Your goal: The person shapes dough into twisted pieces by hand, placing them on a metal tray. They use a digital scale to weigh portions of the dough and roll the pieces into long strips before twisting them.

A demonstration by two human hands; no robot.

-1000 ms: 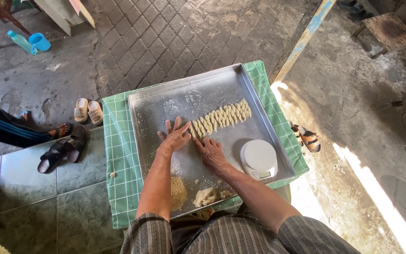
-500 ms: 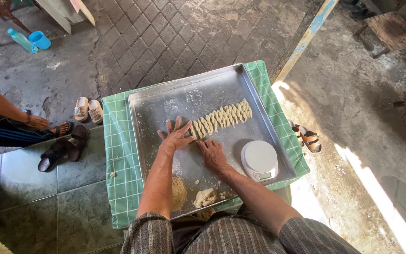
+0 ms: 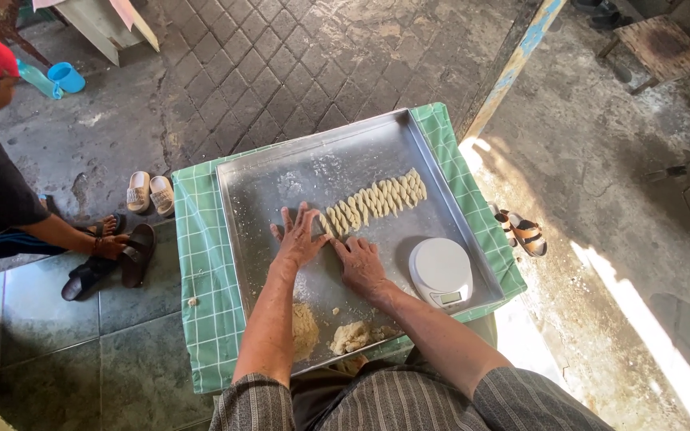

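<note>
Over a paved yard, a metal tray [image 3: 281, 172] is laid on green checked cloth [image 3: 201, 263]. Both the left hand [image 3: 299, 238] and the right hand [image 3: 358, 263] are pressed flat and open, nothing gripped, beside a row of twisted dough pieces [image 3: 377, 199].

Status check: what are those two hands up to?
Left hand and right hand flat on silver metal tray. Row of twisted dough pieces alongside. White round scale clear.
</note>
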